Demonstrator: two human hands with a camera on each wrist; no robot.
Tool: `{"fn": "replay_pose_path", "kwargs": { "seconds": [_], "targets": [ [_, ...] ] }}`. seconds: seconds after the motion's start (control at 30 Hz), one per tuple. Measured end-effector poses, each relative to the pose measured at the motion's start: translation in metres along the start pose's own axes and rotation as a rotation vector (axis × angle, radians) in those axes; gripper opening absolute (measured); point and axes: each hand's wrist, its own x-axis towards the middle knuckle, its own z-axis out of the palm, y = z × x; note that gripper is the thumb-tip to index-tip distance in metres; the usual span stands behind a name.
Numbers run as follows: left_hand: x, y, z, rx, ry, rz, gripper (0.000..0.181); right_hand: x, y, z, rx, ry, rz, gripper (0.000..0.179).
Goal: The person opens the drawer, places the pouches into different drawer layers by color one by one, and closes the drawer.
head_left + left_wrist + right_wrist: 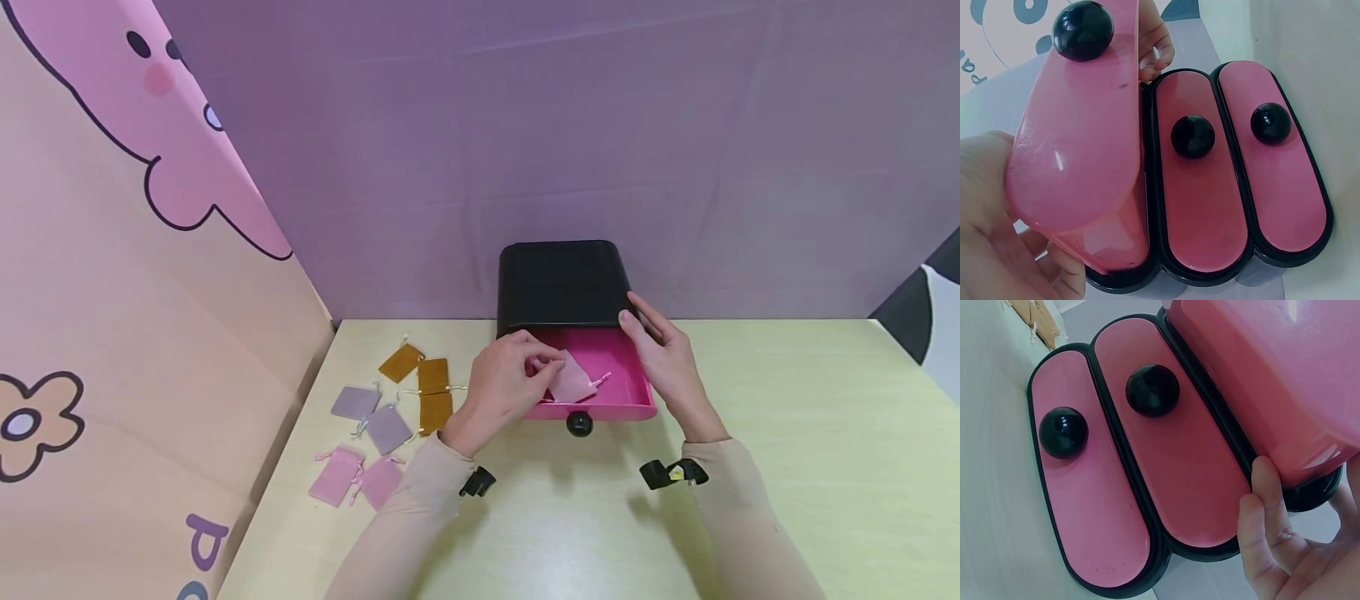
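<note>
A black cabinet with pink drawers and round black knobs stands against the purple backdrop. Its top drawer is pulled out. Inside the drawer lies a light pink drawstring pouch, its cord towards the right. My left hand reaches over the drawer's left side and pinches the pouch's upper left edge between thumb and fingertips. At the cabinet's right front, my right hand grips the side, thumb near the drawer's edge and fingers along the outside. Two lower drawers are closed in the wrist views.
On the table to the left lie several drawstring pouches: brown ones, two grey ones and two pink ones. A printed panel borders the table's left side. The top drawer's black knob sticks out in front.
</note>
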Motion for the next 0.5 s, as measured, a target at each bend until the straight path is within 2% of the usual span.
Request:
{"fn": "replay_pose_path", "kwargs": {
  "seconds": [0.5],
  "targets": [
    [-0.012,-0.006,-0.008,-0.099,0.027,0.062,0.017,0.000,0.001,-0.001,-0.002,-0.003,-0.007,0.069]
  ]
}}
